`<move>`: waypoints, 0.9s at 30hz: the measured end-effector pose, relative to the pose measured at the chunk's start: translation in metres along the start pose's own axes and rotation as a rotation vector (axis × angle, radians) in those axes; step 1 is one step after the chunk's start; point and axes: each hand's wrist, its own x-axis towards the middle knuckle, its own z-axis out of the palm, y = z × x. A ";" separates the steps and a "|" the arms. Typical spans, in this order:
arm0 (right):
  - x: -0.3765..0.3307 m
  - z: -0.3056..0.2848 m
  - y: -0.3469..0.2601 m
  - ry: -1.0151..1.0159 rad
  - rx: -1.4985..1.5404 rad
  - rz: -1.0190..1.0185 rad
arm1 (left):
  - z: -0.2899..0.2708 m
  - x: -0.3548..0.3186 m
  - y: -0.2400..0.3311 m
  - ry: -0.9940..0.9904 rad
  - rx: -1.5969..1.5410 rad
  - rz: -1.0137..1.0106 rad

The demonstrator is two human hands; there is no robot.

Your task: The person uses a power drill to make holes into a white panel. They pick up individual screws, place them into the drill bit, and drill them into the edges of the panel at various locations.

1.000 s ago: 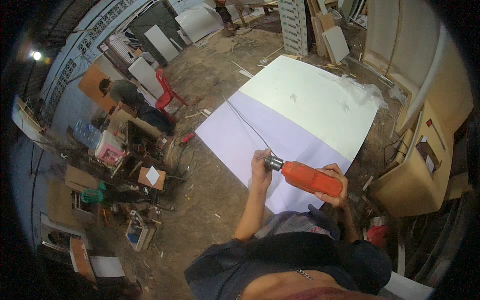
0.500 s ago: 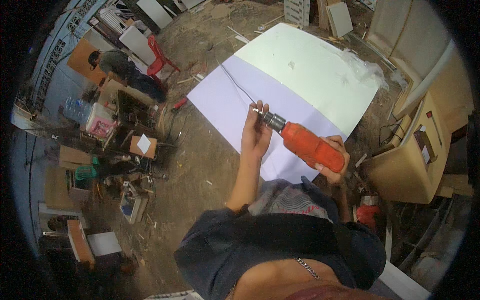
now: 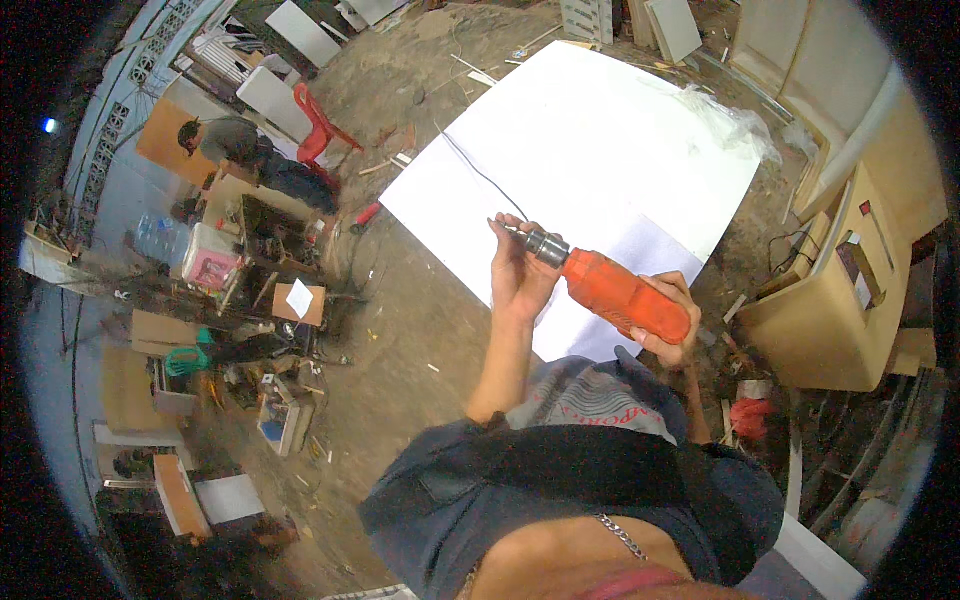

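Note:
An orange power drill (image 3: 622,292) with a metal chuck (image 3: 546,248) is held over a large white sheet, its front end toward the upper left. My right hand (image 3: 673,318) is wrapped round the rear of the orange body. At the front, my left hand (image 3: 522,282) is closed round the chuck's tip and the short metal bit (image 3: 506,228), the fingers partly hidden behind them. A thin dark line, a cord or rod (image 3: 480,172), runs from behind the left fingers across the sheet; whether the hand touches it I cannot tell.
The white sheet (image 3: 610,130) lies ahead, crumpled clear plastic (image 3: 735,130) on its right edge. A cream cabinet (image 3: 825,320) stands at right. On the left, a person (image 3: 255,160) bends near a red chair (image 3: 318,130) and a cluttered bench. Scraps litter the floor.
My left fingers have shifted at the drill's front, so more of the bit shows. The drill stays nearly in place. The picture is brighter and the view has moved slightly.

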 end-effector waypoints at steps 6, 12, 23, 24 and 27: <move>-0.004 -0.001 0.001 -0.027 -0.019 0.061 | -0.004 0.004 0.003 0.164 0.522 0.295; -0.001 0.006 -0.005 0.039 0.016 -0.021 | 0.000 0.003 0.001 0.267 0.646 0.367; 0.033 0.001 -0.020 -0.327 -0.593 -0.221 | -0.032 0.020 -0.001 0.280 0.189 0.397; 0.032 0.001 -0.018 -0.352 -0.599 -0.195 | -0.037 0.020 0.000 0.280 0.159 0.391; 0.024 -0.001 -0.007 -0.435 -0.572 -0.165 | -0.049 0.014 0.000 0.400 0.248 0.429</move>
